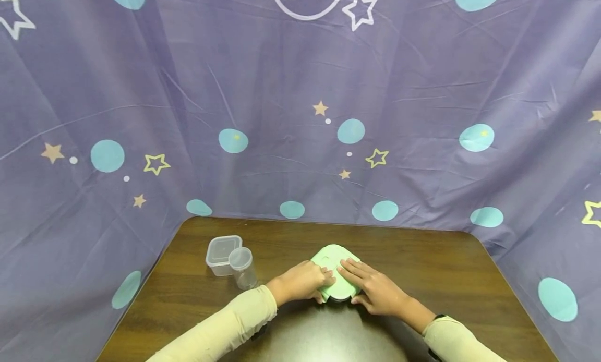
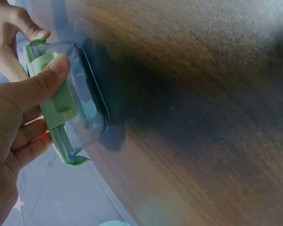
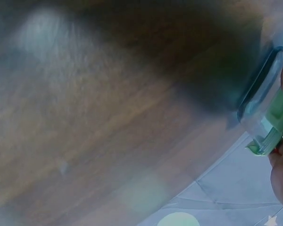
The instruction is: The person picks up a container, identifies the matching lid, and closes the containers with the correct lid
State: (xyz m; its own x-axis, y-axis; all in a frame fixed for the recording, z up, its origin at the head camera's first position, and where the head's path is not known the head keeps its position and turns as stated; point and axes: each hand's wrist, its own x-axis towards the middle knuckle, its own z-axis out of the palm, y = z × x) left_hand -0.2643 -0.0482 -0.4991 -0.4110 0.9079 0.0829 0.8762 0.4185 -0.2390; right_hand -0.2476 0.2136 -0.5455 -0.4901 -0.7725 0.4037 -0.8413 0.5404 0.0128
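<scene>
A clear food container point(image 2: 87, 101) with a light green snap-on lid point(image 1: 332, 255) sits on the table between both hands. From the left side, my left hand point(image 1: 302, 279) grips it. The left thumb point(image 2: 42, 82) presses on a green side latch point(image 2: 63, 103), with the other fingers over the lid. My right hand point(image 1: 375, 288) holds the opposite side, its fingers lying across the lid top and its thumb low at the side. Only the right hand's edge shows in the right wrist view, by another green latch point(image 3: 279, 113).
Left of the hands stand a square clear plastic tub point(image 1: 220, 268) with a lid and a round clear plastic jar point(image 1: 245, 276), close together. The brown wooden table point(image 1: 422, 257) ends at a purple patterned cloth point(image 1: 281, 158) behind and on both sides.
</scene>
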